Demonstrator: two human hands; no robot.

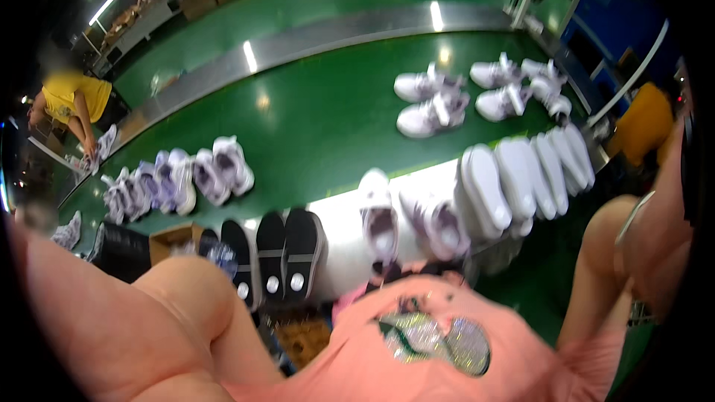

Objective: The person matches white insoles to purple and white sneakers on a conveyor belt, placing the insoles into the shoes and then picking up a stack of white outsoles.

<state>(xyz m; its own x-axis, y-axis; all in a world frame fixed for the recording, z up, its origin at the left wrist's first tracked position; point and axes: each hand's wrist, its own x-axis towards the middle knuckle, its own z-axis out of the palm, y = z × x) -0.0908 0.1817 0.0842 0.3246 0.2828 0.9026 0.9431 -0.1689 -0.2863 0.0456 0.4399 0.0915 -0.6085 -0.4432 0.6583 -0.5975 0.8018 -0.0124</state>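
Note:
My left hand [104, 320] is raised close to the camera at the lower left, its fingers out of the picture. At the right rim my right hand [659, 231] is also lifted near the camera, with a thin bracelet [633, 216] at the wrist; its fingers do not show. Neither hand touches the shoes. In front of my body, a white sneaker [378, 212] and a white and lilac sneaker [436, 223] stand on a pale ledge [339, 216]. Several white soles [485, 186] lean to their right, and black insoles [302, 246] lie to their left.
A green belt [313, 112] runs beyond the ledge. Sneakers [432, 112] stand at its far right, more sneakers [175, 179] at its left. An open cardboard box [173, 242] sits lower left. A person in yellow [78, 100] handles a shoe at far left; an orange-yellow shape [644, 123] is right.

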